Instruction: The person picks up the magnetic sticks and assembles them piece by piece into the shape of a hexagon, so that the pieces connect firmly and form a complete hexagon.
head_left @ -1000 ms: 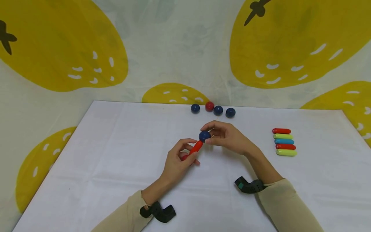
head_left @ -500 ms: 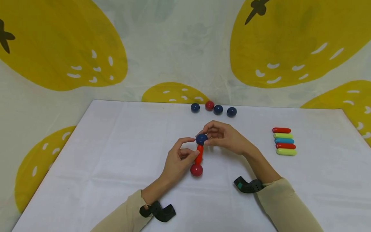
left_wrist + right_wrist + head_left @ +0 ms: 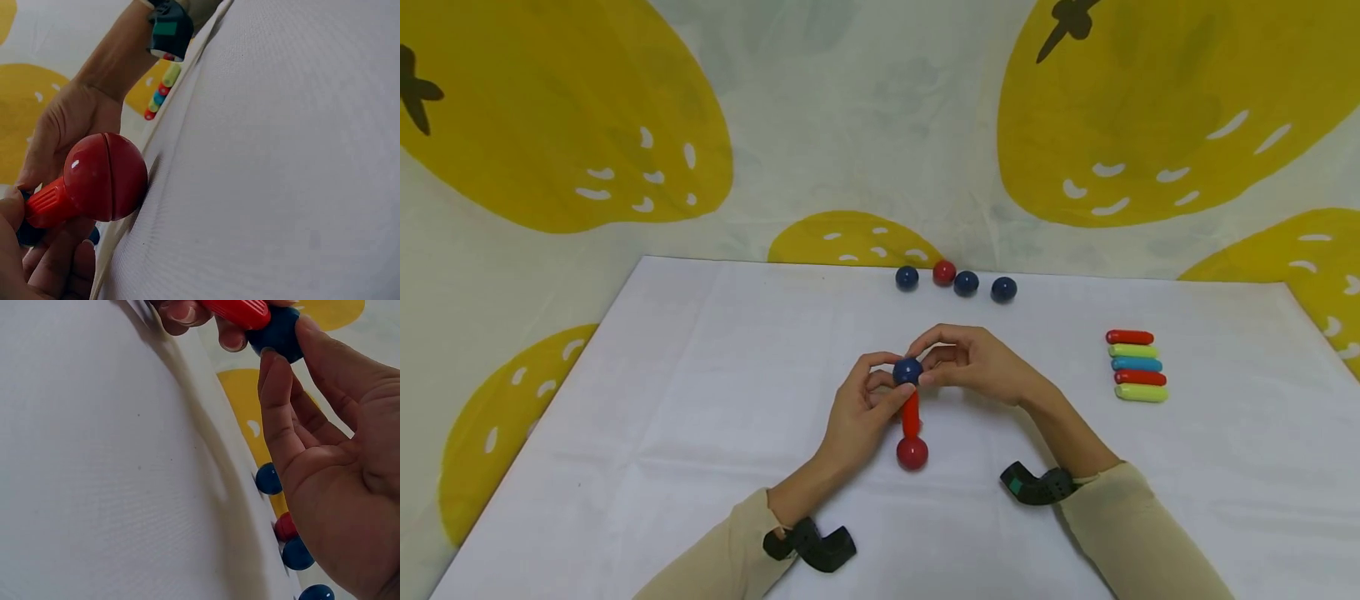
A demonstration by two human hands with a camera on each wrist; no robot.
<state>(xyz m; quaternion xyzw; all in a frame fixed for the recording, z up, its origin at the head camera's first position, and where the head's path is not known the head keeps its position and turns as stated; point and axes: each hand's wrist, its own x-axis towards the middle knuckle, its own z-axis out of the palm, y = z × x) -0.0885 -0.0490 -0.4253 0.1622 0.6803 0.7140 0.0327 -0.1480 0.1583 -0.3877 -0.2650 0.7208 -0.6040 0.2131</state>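
A blue ball [image 3: 907, 371], a red ribbed rod [image 3: 911, 414] and a red ball [image 3: 912, 452] form one joined piece over the middle of the white table. My left hand [image 3: 859, 421] pinches the blue ball from the left, its thumb beside the rod's top end. From the other side my right hand [image 3: 979, 367] holds the same ball between thumb and fingertips, as the right wrist view shows at the blue ball [image 3: 279, 336]. The left wrist view has the red ball [image 3: 94, 178] close up, with a seam round it; fingers partly hide the blue ball there.
Near the back edge of the white table [image 3: 737, 333] several loose balls stand in a row, among them a red ball [image 3: 944, 272] and a blue ball [image 3: 1003, 289]. To the right lie several rods, including a blue rod [image 3: 1137, 364], stacked side by side.
The joined piece has turned from slanting to nearly straight, its red ball coming out of my left hand toward me. Both hands have shifted slightly, and the left fingers now reach the blue ball.
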